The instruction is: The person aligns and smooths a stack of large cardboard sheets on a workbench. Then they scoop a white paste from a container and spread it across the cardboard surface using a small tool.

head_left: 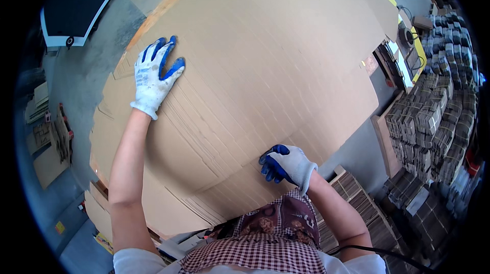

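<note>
A broad brown cardboard sheet [245, 54], scored with long parallel slits and crease lines, spreads out before me. My left hand [155, 72], in a white glove with blue coated fingers, lies on its left part, fingers stretched and thumb apart. Close to my body, my right hand [287, 166] wears a matching glove and is over the sheet's near part. Its fingers are curled in with thumb and forefinger close together; whatever they may hold is hidden. A checked apron [255, 253] covers my front, just behind the near edge.
Bundled stacks of flat cardboard [434, 116] stand on the right, with another banded stack [352, 192] by my right forearm. A dark-topped machine with a white frame [74, 14] is at the far left. A black cable [377, 250] runs beside my right elbow.
</note>
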### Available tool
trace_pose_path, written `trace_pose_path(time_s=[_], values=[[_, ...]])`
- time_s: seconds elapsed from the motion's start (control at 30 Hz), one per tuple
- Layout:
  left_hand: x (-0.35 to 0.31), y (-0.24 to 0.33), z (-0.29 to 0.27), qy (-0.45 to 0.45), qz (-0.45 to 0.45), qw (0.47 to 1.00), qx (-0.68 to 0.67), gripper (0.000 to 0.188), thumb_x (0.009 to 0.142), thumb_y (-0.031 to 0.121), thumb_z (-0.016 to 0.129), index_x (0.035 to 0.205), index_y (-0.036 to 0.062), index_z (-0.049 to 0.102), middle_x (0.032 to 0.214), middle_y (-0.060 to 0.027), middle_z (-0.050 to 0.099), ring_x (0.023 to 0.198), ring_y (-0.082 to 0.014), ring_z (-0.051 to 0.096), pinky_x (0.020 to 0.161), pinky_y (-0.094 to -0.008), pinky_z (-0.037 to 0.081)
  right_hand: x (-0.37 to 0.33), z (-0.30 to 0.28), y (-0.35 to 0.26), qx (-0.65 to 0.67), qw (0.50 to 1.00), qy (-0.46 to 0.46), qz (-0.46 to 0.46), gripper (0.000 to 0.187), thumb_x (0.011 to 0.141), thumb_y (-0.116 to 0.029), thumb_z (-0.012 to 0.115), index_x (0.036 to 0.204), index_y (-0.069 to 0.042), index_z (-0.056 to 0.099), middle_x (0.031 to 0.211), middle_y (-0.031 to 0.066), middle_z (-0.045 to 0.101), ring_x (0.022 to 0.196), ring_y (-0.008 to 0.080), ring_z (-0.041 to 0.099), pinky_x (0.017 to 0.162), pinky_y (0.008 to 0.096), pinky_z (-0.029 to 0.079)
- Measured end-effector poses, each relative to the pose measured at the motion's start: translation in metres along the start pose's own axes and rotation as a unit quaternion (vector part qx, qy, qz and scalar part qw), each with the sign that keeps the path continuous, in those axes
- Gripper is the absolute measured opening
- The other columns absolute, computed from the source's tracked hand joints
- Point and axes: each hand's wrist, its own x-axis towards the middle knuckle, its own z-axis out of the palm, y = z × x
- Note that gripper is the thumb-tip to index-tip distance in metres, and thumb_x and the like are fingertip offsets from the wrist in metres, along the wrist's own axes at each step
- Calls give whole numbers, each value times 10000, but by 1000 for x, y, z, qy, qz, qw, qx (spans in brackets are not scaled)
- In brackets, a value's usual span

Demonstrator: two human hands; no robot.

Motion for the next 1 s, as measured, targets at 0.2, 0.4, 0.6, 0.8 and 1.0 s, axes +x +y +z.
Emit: trace_pose_path(time_s=[0.2, 0.4, 0.6, 0.8, 1.0], values=[[6, -3, -3, 1, 13, 1000, -10, 562, 921, 436, 721, 1414, 186, 618, 1448, -111, 581, 1357, -345, 494, 1153, -471, 367, -1, 2, 3, 9, 1000, 6, -8, 253, 996, -200, 617, 1014, 30, 721, 806, 115, 741, 622, 181, 700, 551, 307, 571], [-8, -9, -28, 2, -67, 994, -85, 495, 957, 350, 693, 1403, 146, 626, 1421, -124, 607, 1335, -337, 524, 1174, -454, 353, -35, 14, -18, -78, 994, 12, -75, 229, 987, -204, 666, 1079, -7, 737, 824, 77, 750, 669, 131, 699, 585, 255, 544], [-38, -26, -22, 14, -64, 992, -106, 428, 924, 208, 711, 1337, 102, 661, 1393, -123, 626, 1305, -344, 545, 1133, -437, 409, -35, 51, 9, -232, 914, 146, -298, 546, 901, -151, 709, 1425, -77, 574, 1263, 184, 684, 1067, 345, 708, 903, 383, 571], [-49, -29, -5, 57, -4, 995, -80, 434, 923, 214, 710, 1338, 99, 659, 1413, -117, 617, 1313, -343, 540, 1145, -446, 398, -40, 77, 23, -381, 844, 170, -335, 606, 922, -212, 693, 1485, -86, 507, 1332, 209, 648, 1131, 377, 676, 923, 440, 565], [-47, -29, -2, 72, -13, 993, -90, 418, 930, 274, 720, 1323, 141, 674, 1381, -90, 636, 1305, -310, 554, 1157, -467, 372, -36, 81, 37, -402, 822, 204, -350, 695, 930, -217, 677, 1546, -48, 404, 1403, 247, 585, 1156, 410, 655, 929, 454, 559]])
